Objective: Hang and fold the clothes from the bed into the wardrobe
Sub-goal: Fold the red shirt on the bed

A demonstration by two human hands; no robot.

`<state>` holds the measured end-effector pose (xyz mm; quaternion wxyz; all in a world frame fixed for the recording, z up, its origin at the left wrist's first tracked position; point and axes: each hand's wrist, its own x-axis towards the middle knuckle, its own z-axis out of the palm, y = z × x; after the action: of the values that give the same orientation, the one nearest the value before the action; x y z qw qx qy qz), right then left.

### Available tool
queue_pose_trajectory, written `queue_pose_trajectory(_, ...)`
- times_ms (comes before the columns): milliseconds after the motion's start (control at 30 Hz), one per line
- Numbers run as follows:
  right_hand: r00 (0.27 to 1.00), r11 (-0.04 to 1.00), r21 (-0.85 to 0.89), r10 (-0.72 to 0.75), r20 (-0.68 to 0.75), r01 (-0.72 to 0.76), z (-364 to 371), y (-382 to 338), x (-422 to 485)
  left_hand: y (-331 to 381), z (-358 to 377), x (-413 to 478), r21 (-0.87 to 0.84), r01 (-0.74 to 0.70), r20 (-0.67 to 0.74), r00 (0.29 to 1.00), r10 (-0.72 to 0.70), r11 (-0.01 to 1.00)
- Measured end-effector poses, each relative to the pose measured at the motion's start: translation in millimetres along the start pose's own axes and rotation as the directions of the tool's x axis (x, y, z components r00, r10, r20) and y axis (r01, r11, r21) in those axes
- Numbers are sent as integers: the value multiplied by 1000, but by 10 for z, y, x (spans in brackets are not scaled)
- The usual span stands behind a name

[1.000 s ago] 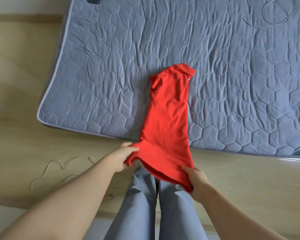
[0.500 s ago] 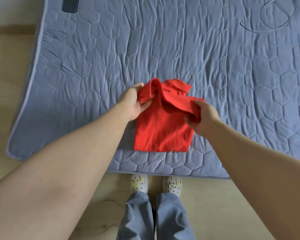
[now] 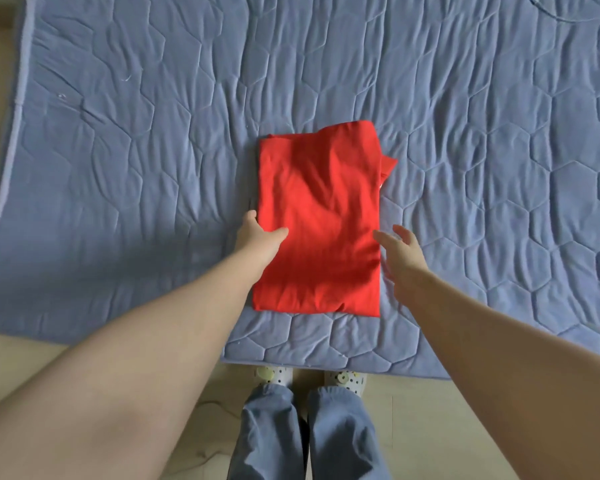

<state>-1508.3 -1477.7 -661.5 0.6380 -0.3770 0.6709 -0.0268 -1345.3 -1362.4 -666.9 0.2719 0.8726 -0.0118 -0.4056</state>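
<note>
Head view: we are recording the folded red fabric shirt (image 3: 319,220) lying flat near the front edge of the blue quilted bed cover (image 3: 118,168), left hand (image 3: 260,233) resting loose-fingered on its left side, right hand (image 3: 400,251) spread just beside it, seemingly squaring the fold.

We found open bed (image 3: 136,174) on every side of the folded shirt (image 3: 321,223), the lone obstacle at centre frame.
</note>
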Motion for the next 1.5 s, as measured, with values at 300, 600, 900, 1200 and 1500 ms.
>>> queue_pose_trajectory(300,959,940,-222,-277,-56,258,353,-396,668,339,152,672,-374,-14,-63,998,-11,927)
queue_pose_trajectory(600,905,913,27,-401,-140,408,321,-646,766,782,-57,846,-539,-80,84,985,148,839)
queue_pose_trajectory(900,1000,995,-101,-20,3,20,112,-382,728,449,93,705,-67,91,158,984,-79,994)
queue_pose_trajectory(1200,944,968,21,241,224,-252,142,-150,643,167,135,579,-225,291,359,912,-199,930)
queue_pose_trajectory(1500,989,973,230,-28,146,-6,-48,-986,60,916,-372,177,-544,29,272,952,143,839)
